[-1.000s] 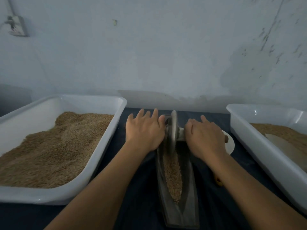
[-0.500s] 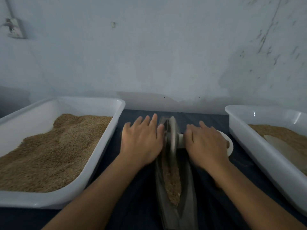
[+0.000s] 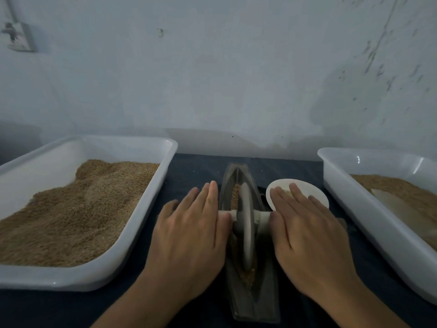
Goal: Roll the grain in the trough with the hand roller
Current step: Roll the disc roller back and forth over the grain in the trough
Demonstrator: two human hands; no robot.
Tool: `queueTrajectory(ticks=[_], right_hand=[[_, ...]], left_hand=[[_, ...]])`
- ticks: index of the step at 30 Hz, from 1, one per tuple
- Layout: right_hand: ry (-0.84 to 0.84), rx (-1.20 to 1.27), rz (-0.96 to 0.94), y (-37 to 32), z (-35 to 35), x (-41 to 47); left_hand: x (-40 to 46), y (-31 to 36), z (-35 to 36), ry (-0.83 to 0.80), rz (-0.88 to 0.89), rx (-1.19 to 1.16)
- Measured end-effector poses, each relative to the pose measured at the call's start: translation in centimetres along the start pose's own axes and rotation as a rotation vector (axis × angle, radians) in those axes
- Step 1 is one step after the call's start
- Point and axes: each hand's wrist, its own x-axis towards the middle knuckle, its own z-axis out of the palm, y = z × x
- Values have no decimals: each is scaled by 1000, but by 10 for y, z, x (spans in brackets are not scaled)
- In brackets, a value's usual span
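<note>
A narrow boat-shaped metal trough [image 3: 238,171] lies lengthwise between my hands on the dark cloth. Brown grain [image 3: 234,197] lines its groove. The hand roller [image 3: 246,230], a grey disc on a pale cross axle, stands upright in the middle of the trough. My left hand [image 3: 189,235] lies flat with straight fingers on the left end of the axle. My right hand [image 3: 305,235] lies flat the same way on the right end. Both axle ends are mostly hidden under my palms.
A large white tray [image 3: 146,223] heaped with brown grain sits at the left. Another white tray [image 3: 350,204] with grain stands at the right. A small white dish [image 3: 305,185] lies just beyond my right fingers. A pale wall rises close behind the table.
Both hands have drawn the roller toward me along the trough, from its far end to its middle. The far tip of the trough and the small dish now show.
</note>
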Motion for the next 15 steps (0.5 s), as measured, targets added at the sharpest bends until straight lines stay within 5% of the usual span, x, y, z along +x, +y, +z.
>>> queueTrajectory(ticks=[6,15], right_hand=[[-217,-11,104,-1,16,48],[-332,9,252,9,44,108]], left_hand=[[57,-3,10,-93,-64,19],[131,-6,29,-123,-131,130]])
